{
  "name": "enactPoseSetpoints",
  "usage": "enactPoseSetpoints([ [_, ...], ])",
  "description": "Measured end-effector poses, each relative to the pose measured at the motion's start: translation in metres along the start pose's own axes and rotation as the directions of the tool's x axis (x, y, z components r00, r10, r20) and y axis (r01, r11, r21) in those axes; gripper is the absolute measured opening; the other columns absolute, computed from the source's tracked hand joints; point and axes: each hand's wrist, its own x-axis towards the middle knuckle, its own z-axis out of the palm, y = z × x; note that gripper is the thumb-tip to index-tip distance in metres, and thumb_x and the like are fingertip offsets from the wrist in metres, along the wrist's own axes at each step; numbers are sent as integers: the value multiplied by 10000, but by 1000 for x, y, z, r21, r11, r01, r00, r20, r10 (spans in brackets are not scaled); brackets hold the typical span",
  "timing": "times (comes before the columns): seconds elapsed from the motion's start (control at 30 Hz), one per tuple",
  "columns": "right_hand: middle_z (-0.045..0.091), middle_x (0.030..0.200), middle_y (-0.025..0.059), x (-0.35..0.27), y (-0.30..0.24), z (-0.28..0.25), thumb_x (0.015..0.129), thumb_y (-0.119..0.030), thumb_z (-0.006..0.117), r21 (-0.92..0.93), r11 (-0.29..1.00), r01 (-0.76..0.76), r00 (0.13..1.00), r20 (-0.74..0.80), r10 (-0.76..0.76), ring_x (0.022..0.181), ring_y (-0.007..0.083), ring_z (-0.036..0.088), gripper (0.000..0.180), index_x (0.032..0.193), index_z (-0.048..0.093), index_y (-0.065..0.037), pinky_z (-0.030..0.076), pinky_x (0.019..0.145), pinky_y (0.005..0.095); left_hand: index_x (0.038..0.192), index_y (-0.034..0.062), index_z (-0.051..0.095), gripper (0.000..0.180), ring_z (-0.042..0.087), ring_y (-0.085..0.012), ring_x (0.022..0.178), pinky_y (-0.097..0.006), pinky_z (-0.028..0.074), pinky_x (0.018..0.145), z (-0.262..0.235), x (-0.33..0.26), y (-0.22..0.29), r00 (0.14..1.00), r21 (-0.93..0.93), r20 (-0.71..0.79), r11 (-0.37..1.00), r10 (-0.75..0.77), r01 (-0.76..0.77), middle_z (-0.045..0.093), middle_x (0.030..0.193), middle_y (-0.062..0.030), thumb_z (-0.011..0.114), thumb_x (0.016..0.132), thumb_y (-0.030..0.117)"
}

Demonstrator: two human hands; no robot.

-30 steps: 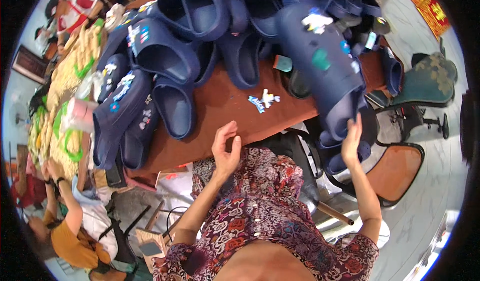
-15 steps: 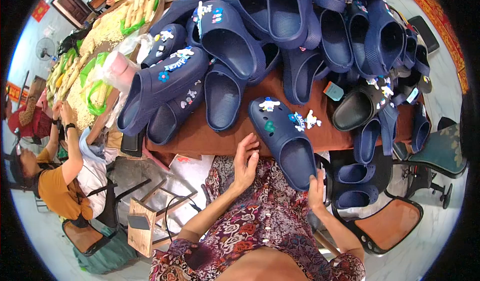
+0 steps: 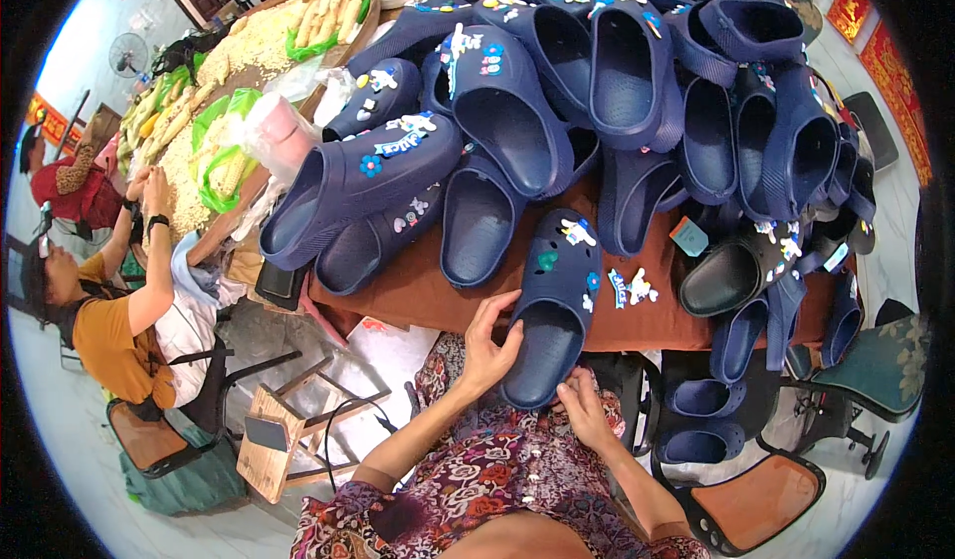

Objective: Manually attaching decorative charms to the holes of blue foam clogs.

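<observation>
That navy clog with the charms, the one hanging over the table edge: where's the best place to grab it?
Probably the heel end of the navy clog, from the near side. It juts past the table edge with its opening up, so the rim is free; the left hand and right hand already touch there.
</observation>
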Motion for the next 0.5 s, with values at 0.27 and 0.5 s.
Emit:
enactPoseSetpoints([
  [0.27,555,1089,200,32,-46,14,902,-162,650,-273,956,108,978,-144,-152,812,203,624,607,1339,291,58,524,692,316,1176,-3,601,339,576,-149,1010,-264,461,856,-19,11,-3,995,68,-79,996,57,-52,600,1110,-82,587,838,-33],
  [0.5,559,1087,207,39,-45,17,911,-123,615,-294,939,180,970,-106,-219,833,244,644,536,1322,321,58,529,744,344,1085,-20,605,250,549,-227,1098,-311,425,944,-10,-2,31,977,194,-59,963,204,-189,591,1129,-137,587,835,-35],
])
